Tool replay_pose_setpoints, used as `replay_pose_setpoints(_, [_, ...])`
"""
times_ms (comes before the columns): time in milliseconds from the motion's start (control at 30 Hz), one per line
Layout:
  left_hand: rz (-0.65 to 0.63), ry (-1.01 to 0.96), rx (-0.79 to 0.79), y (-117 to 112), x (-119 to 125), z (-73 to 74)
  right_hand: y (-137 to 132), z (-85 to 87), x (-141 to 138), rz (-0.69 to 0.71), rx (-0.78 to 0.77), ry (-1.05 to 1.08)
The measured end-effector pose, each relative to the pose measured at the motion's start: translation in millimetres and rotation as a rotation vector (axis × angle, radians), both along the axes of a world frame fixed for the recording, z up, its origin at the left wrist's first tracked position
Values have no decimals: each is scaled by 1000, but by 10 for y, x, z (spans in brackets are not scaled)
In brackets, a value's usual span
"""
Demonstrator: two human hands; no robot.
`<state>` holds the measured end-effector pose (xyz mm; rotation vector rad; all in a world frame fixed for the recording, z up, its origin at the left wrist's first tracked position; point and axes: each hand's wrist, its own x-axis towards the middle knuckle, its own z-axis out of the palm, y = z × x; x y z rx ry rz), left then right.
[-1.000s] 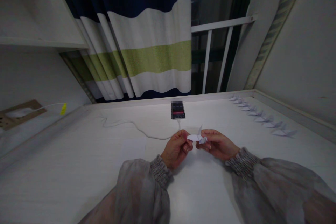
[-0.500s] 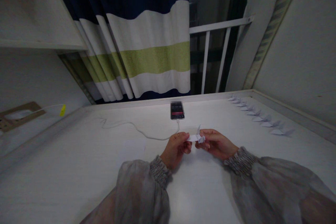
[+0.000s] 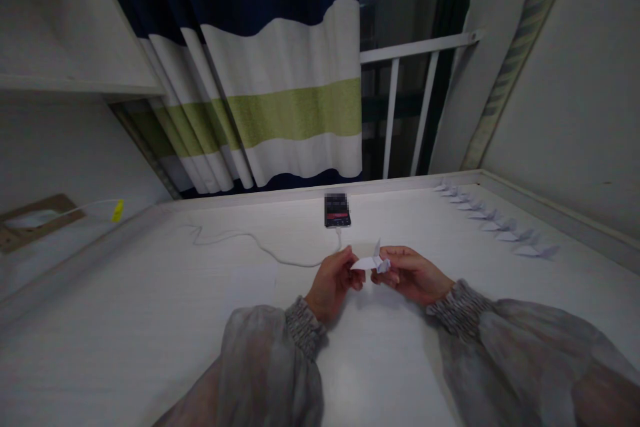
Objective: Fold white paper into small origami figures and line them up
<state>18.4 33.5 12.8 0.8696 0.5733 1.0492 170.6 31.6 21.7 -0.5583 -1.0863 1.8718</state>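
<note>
A small white paper crane (image 3: 369,263) is held above the white desk, one pointed wing toward the left and another part standing up. My right hand (image 3: 407,271) pinches it at its right end between thumb and fingers. Beside the left wing tip is my left hand (image 3: 336,281), thumb raised and apart from the curled fingers. Those fingers lie under or just behind the wing; whether they touch it I cannot tell.
A row of several folded white paper cranes (image 3: 507,232) runs along the desk's right side. Behind my hands lies a phone (image 3: 337,211) with a white cable (image 3: 265,247) trailing left. A white paper sheet (image 3: 253,285) lies by my left forearm. A striped curtain (image 3: 295,107) hangs behind.
My left thumb has lifted off the crane's left wing, so the whole pointed wing shows. My right hand keeps its hold in the same place.
</note>
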Motion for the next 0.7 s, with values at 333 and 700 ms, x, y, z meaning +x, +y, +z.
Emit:
replay_pose_setpoints(333, [-36, 60, 73, -13, 2, 23, 12, -25, -1, 39, -12, -128])
replay_pose_setpoints(700, [-43, 86, 52, 15, 7, -18, 58, -26, 40, -65, 20, -256])
